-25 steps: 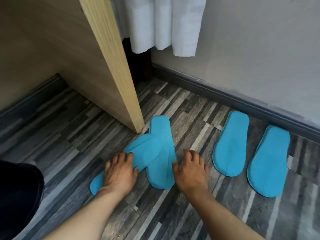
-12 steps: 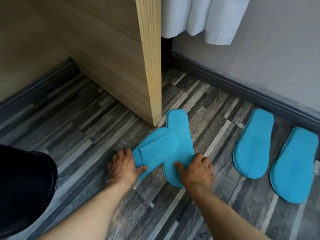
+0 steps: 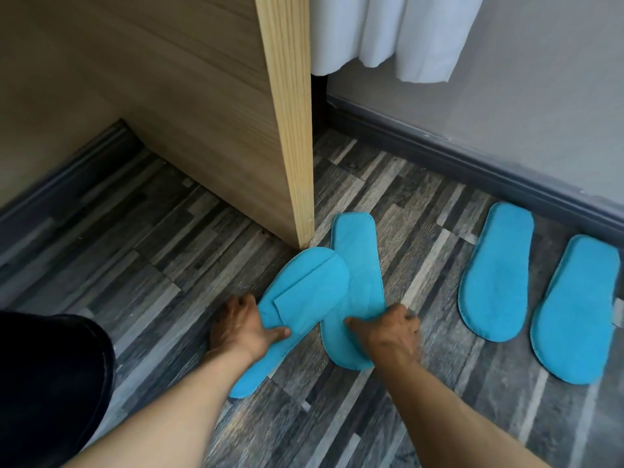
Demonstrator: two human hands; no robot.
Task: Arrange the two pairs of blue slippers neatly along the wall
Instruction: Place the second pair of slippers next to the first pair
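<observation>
Two flat blue slippers lie crossed on the floor by the wooden panel's corner. My left hand [image 3: 241,329] grips the left slipper [image 3: 305,298], which shows its strap and overlaps the other. My right hand [image 3: 391,327] pinches the edge of the second slipper [image 3: 356,261], which lies sole-up and points toward the wall. Further right, a second pair rests sole-up side by side near the baseboard: one slipper [image 3: 494,271] and its mate [image 3: 575,309], both untouched.
A tall wooden panel [image 3: 283,113] stands on the striped grey floor just behind the crossed slippers. A dark baseboard [image 3: 472,163] runs under the grey wall. White cloth [image 3: 398,32] hangs above. A dark-clothed knee [image 3: 47,383] fills the lower left.
Both hands went from resting flat on the crossed slippers to curling around their edges. The left slipper's heel end has lifted and shifted slightly. The view has swung left.
</observation>
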